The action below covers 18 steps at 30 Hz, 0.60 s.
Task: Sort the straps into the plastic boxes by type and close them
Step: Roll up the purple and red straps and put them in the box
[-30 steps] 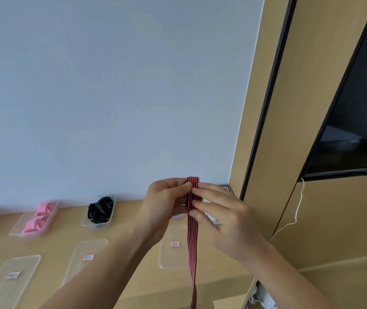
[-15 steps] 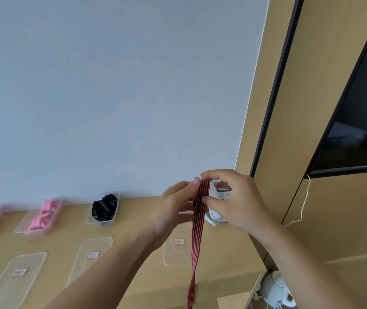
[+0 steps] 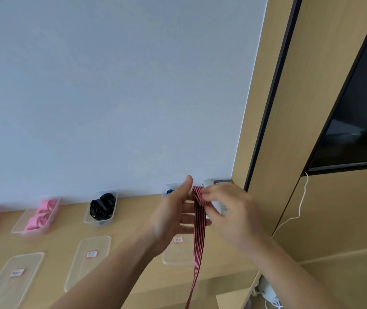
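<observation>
1. The striped strap [image 3: 198,230] is pinched at its folded upper end by the right hand [image 3: 229,208], with the fingers curled over the fold
2. The left hand [image 3: 171,216] is held flat just beside that pinch, its straight fingers laid behind the strap; nothing is gripped by it
3. From the pinch the strap's long axis is hung straight down, out of view
4. A plastic box [image 3: 167,190] is seen just beyond the left hand, judged the nearer hand to it

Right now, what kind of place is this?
Probably an office or living room: a wooden counter against a pale wall, a dark wall-mounted screen, and open plastic boxes of straps.
</observation>
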Available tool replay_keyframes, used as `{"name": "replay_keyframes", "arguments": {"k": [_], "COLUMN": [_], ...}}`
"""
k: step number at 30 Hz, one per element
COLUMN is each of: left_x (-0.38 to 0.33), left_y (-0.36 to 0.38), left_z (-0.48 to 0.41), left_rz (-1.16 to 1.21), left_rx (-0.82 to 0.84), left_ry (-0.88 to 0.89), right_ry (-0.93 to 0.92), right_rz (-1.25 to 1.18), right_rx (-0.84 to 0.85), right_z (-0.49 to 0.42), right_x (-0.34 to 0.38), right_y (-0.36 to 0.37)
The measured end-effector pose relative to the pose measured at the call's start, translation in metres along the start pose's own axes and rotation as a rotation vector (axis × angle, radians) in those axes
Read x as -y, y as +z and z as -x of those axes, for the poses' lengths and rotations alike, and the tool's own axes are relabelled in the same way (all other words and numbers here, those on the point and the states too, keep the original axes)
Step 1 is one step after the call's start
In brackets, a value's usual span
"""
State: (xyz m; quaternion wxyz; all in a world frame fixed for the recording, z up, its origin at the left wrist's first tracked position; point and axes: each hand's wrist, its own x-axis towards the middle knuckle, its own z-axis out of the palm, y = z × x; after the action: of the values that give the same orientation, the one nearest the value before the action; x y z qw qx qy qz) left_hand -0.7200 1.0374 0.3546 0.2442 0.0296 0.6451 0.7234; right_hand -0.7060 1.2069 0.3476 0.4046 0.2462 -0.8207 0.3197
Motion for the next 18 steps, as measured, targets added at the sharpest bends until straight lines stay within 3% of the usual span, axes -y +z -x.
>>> {"name": "replay_keyframes", "arguments": {"k": [12, 18], "left_x": [-0.005, -0.004], "left_y": [-0.005, -0.006], "left_z": [0.001, 0.003], "left_rz": [0.052, -0.071], "left_rx": [-0.033, -0.072], "left_ry": [0.123, 0.185], "right_ry": [-0.141, 0.069], "right_rz": [0.090, -0.090], "right_rx": [0.110, 0.070], "right_z": [0.017, 0.000], "right_x": [0.003, 0.012], "right_y": [0.002, -0.009]}}
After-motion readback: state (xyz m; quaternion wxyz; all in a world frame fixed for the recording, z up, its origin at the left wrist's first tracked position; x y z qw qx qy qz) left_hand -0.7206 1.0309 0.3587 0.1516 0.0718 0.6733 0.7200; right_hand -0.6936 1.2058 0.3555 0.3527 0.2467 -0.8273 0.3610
